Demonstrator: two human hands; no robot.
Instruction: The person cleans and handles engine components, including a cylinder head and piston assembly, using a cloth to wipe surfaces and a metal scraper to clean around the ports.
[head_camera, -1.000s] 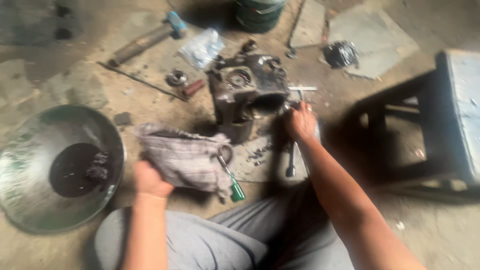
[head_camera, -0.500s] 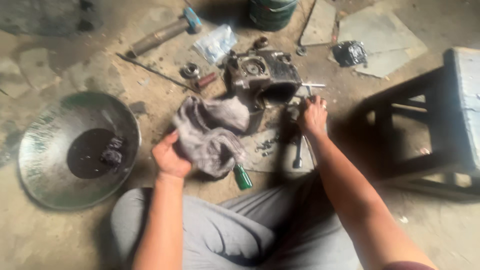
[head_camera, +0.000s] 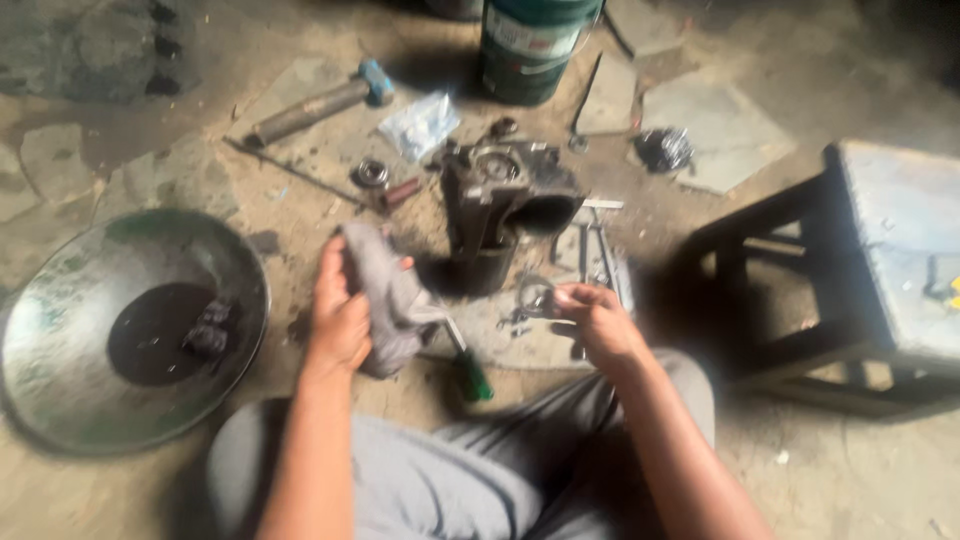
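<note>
Left hand: the left hand (head_camera: 340, 318) is closed round a crumpled grey cloth rag (head_camera: 392, 300), fingers curled over its near-left edge, the rag bunched up and hanging to the right of the palm.
Right hand: the right hand (head_camera: 598, 322) has its fingertips drawn together, pinching something small and metallic — too blurred to tell what — just right of a thin metal ring (head_camera: 534, 295) lying on the floor.
Far left: a wide shallow metal pan (head_camera: 60, 330) with a dark oily pool and a few black parts in it, well apart from both hands.
Left of centre: a green-handled screwdriver (head_camera: 466, 362) lies on the ground just beside the rag, its long axis running from far-left to near-right, handle toward the person.
Centre: a dark greasy cast-metal engine casing (head_camera: 505, 200) stands on the floor, farther out than both hands and between them; the left hand with the rag is the nearer of the two, the casing lying up and to its right.
Far side: a blue-headed hammer with a worn handle (head_camera: 318, 100), a small round bearing (head_camera: 372, 173) and a green metal can (head_camera: 535, 45).
Right of centre: slim spanners (head_camera: 596, 250) lie just beyond the right hand, pointing away.
Far right: a dark-framed wooden stool with a pale top (head_camera: 890, 260) — well apart.
</note>
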